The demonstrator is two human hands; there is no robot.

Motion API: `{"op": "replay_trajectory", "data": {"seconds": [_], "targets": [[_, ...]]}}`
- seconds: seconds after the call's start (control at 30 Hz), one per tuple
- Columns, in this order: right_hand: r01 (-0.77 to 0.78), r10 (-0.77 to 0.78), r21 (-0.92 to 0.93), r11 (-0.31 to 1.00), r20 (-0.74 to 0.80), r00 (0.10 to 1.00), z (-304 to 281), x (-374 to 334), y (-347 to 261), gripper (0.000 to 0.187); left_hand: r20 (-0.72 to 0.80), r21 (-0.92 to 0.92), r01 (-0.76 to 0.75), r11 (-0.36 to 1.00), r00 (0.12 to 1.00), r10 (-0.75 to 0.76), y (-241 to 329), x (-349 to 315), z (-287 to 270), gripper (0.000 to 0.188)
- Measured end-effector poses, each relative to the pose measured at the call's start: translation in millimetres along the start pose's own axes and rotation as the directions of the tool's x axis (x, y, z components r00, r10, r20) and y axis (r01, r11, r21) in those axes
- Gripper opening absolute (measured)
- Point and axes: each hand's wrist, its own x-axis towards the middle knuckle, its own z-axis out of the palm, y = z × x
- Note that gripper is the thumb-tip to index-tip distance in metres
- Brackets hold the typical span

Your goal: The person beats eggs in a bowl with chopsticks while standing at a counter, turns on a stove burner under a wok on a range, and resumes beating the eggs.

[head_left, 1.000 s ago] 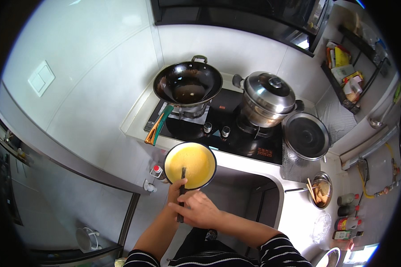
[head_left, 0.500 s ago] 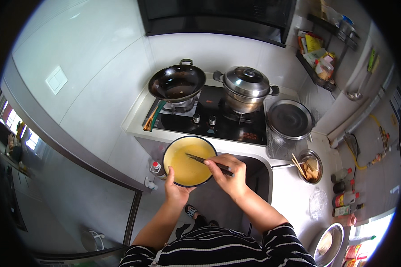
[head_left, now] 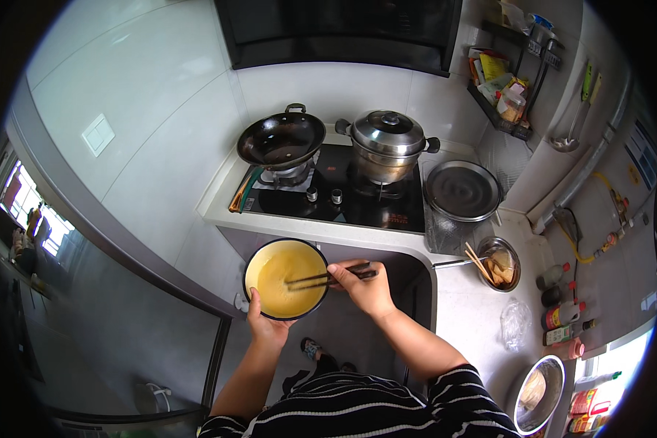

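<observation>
A bowl (head_left: 249, 271) with a pale inside and a dark rim holds a yellow liquid (head_left: 277, 288) that looks like beaten egg. My left hand (head_left: 268, 326) grips it from below, thumb up against the near side of the rim. In my right hand (head_left: 367, 290) is a pair of dark chopsticks (head_left: 310, 282), closed between thumb and fingers. Their tips dip into the liquid near the middle of the bowl. The bowl is held in the air in front of the counter's edge, left of the sink (head_left: 409, 292).
Ahead, a black wok (head_left: 281, 141) and a lidded steel pot (head_left: 388, 139) stand on the gas hob (head_left: 343, 191). Right of it are a round dark pan (head_left: 463, 191), a steel bowl of food with chopsticks (head_left: 501, 264), and several bottles (head_left: 562, 315). A wall (head_left: 139, 146) borders the left.
The bowl and both hands have shifted a little left and down in view. The chopsticks now lie flatter and their tips are apart. The whole view has turned slightly.
</observation>
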Motion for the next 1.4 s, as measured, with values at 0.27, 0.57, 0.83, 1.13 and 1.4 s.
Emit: {"op": "replay_trajectory", "data": {"seconds": [0.27,0.57,0.83,1.13,1.4], "targets": [[-0.149,0.168,0.203,0.968,-0.082,0.982,-13.1,3.2,8.2,0.016,0.014,-0.012,-0.042,0.999,0.999,0.043,1.4,-18.9,-10.0,0.065],[-0.162,0.185,0.222,0.961,-0.086,0.979,-8.2,2.5,21.0,0.017,0.012,0.005,-0.032,0.999,0.999,0.032,-2.7,-10.2,-15.5,0.064],[-0.145,0.167,0.215,0.966,-0.085,0.982,-8.2,11.8,10.6,0.015,0.069,0.017,-0.019,1.0,0.997,0.018,0.8,-2.8,-12.7,0.064],[-0.08,0.122,0.199,0.977,-0.208,0.97,-20.2,24.7,20.3,0.017,0.01,0.009,0.034,0.999,0.999,-0.034,-4.1,10.4,0.8,0.062],[-0.137,0.183,0.26,0.956,-0.163,0.969,-32.8,26.3,17.1,0.019,-0.001,0.031,0.043,0.999,0.999,-0.043,-11.5,18.9,2.1,0.063]]}}
